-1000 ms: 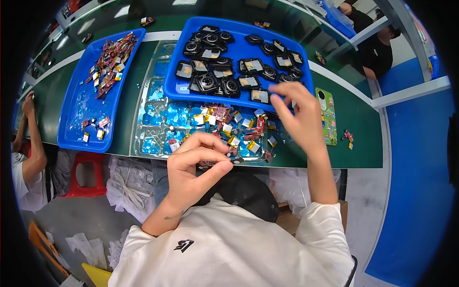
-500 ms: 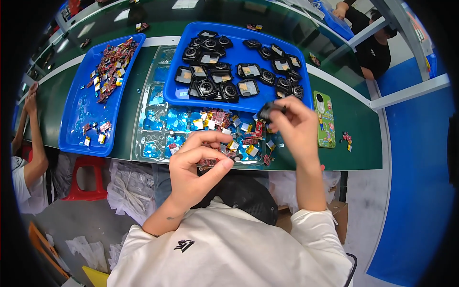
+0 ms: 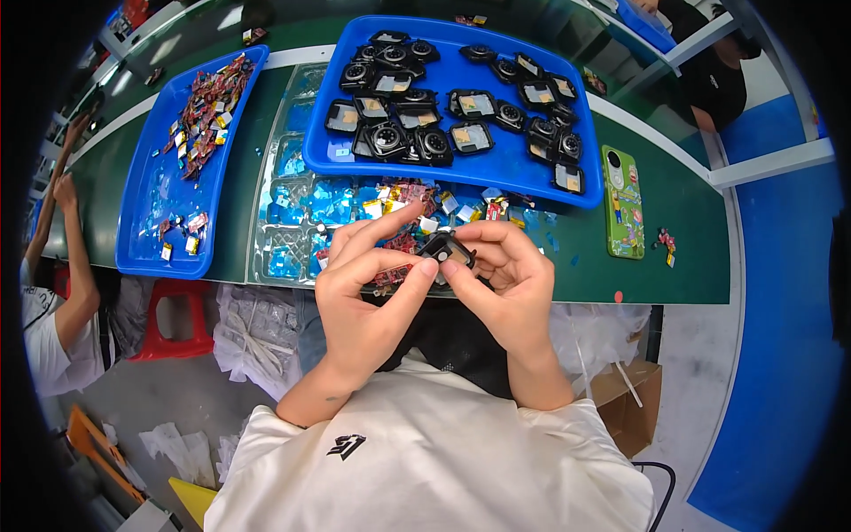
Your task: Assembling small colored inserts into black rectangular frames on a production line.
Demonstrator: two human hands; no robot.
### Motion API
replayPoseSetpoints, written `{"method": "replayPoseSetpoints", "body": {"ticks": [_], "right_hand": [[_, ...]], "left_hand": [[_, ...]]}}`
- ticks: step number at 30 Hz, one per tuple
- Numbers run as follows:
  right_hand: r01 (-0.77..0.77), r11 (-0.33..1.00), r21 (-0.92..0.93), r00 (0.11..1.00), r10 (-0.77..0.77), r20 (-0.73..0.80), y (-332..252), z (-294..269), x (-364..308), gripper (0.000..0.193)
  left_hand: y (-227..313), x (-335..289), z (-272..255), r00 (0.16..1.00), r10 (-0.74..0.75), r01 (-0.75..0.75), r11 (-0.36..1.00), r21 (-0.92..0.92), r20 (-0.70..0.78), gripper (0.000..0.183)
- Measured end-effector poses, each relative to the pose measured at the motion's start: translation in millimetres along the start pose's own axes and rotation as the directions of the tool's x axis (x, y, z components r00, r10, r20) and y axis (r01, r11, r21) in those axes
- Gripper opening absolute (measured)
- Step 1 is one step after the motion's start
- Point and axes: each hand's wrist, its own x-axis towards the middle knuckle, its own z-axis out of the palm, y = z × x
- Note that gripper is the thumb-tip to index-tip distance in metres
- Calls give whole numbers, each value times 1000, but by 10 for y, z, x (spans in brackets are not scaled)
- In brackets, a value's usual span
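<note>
You've brought the black case (image 3: 449, 252) from the blue tray (image 3: 505, 166)'s near edge toward the desk (image 3: 687, 199)'s near edge, left hand (image 3: 365, 288) and right hand (image 3: 510, 282) both pinching it, making this seemingly two-handed work.

The bare right hand (image 3: 510, 282) moves in from 2 o'clock of the bare left hand (image 3: 365, 288) to its 3 o'clock; the small black rectangular plastic-looking casing (image 3: 434, 245), in 1 hand 0.5 seconds ago, now meets both hands' fingertips.
</note>
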Motion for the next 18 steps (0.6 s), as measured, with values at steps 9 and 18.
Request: {"method": "replayPoseSetpoints", "body": {"ticks": [9, 18], "right_hand": [[34, 999, -31, 999, -34, 5, -7, 36, -45, 37], [90, 993, -76, 996, -90, -5, 41, 68, -66, 34]], "left_hand": [[15, 2, 15, 996, -85, 85, 994, -63, -2, 6], [18, 4, 1, 995, -98, 97, 992, -77, -6, 6]]}}
